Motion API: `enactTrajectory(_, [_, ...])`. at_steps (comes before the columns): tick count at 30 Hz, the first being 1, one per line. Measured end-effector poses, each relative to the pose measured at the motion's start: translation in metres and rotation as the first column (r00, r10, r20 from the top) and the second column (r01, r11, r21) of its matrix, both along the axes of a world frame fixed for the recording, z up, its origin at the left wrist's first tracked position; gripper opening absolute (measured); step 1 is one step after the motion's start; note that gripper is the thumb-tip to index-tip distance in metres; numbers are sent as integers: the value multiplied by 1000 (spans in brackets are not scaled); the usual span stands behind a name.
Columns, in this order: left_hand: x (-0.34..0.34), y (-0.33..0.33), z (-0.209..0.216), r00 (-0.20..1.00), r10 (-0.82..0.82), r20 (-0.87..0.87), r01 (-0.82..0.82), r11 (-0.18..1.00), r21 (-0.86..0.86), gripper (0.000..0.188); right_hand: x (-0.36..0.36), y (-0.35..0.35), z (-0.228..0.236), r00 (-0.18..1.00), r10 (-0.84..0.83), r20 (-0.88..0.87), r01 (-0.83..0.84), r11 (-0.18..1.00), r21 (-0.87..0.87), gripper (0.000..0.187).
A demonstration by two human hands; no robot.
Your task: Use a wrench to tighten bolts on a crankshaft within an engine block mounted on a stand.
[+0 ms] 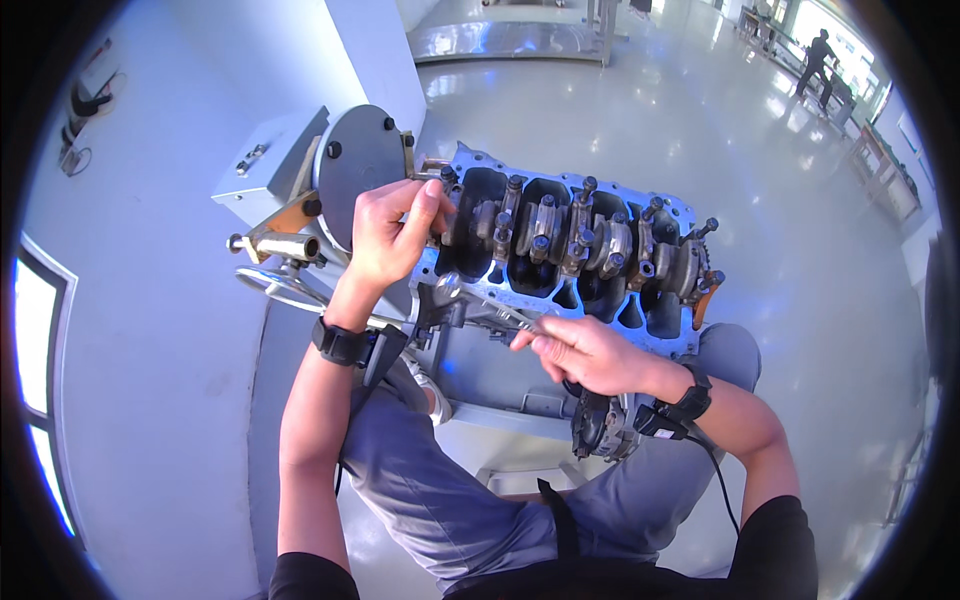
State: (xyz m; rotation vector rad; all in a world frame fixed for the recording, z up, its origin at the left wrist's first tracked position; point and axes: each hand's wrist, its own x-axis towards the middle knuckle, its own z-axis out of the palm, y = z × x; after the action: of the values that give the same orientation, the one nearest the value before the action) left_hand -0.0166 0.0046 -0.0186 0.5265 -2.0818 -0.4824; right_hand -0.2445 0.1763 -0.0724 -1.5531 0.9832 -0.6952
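Note:
An engine block (560, 297) lies in front of me with its crankshaft (540, 230) showing. Dark bolts (588, 186) stand up from the bearing caps along it. My left hand (392, 228) is at the block's left end, close to a bolt (449, 175). Its fingers are curled and pressed together; what they hold, if anything, is hidden. In my right hand (592, 352), at the block's near edge, is a metal ratchet wrench (500, 311). The wrench points left, its round head (449, 288) below my left hand and apart from the bolts.
A grey round plate (365, 165) of the engine stand and a grey control box (265, 165) are left of the block. A handwheel (280, 287) sits beneath them. My knees are under the near edge. A person (818, 65) stands far off at upper right.

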Motion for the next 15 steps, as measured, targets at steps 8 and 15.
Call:
enactTrajectory(8, [-13,2,1,985,169,22,-165,978,-129,22,-62,-14,61,919,-388,-67,368,906,-210,30])
enactTrajectory(15, [-25,-2,7,981,174,80,-165,980,-107,18,-118,-99,100,658,-543,-521,230,804,-548,51])
